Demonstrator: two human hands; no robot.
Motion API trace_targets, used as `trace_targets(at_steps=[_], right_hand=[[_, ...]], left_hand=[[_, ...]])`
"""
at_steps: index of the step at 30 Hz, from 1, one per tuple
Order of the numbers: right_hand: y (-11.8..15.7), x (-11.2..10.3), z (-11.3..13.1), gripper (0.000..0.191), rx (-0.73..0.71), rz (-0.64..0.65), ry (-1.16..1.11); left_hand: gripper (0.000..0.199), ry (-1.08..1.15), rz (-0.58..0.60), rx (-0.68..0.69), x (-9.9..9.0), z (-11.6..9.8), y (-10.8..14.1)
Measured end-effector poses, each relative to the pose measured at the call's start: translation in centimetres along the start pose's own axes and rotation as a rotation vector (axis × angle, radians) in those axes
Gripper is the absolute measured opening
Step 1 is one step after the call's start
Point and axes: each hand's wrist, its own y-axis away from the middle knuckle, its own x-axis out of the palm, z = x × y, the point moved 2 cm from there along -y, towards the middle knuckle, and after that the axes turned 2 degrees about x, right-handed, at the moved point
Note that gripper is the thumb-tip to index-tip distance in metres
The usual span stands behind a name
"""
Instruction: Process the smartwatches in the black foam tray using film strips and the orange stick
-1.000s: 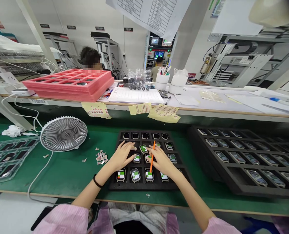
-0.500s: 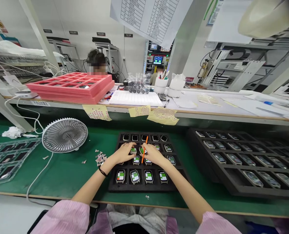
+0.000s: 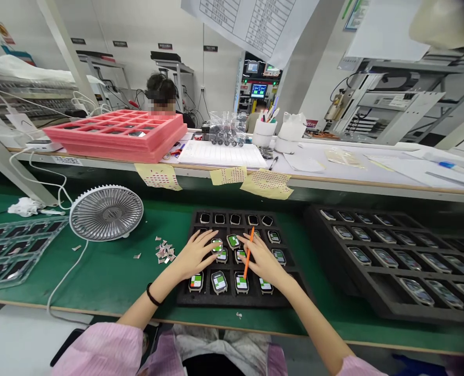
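Note:
A black foam tray holds rows of smartwatches, several with lit green-and-white screens. My left hand reaches over the tray's left side, fingers spread, thumb and fingertips at a lit smartwatch; whether it grips this watch is unclear. My right hand holds a thin orange stick that slants across its fingers. Its fingertips are close to a tilted smartwatch with a green screen. The front row, including one lit smartwatch, lies nearer to me.
A white fan and small paper scraps are on the green bench to the left. Clear trays lie farther left. Another black tray of watches stands right. A shelf above carries a pink foam tray; a person sits beyond.
My hands have moved apart, the right one shifting right with the orange stick. The tilted watch between them is now uncovered. The camera view has shifted slightly.

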Motion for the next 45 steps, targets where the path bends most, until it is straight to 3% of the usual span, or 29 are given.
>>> trace_targets(at_steps=[10,22,30,45], right_hand=[[0.8,0.5,0.0,0.042,0.008,0.03,0.072],[-1.2,0.7,0.1,0.042,0.003,0.051,0.059],[-1.3,1.1,0.8,0.037,-0.063,0.033,0.071],[0.8,0.5,0.9,0.042,-0.024,0.007,0.054]], left_hand=[[0.039,-0.031,0.063,-0.006,0.3,-0.6,0.1],[0.043,-0.079,0.024,-0.061,0.2,0.3,-0.9],[0.043,-0.136,-0.026,-0.061,0.3,1.0,0.7],[0.042,-0.136,-0.015,0.04,0.3,-0.4,2.3]])
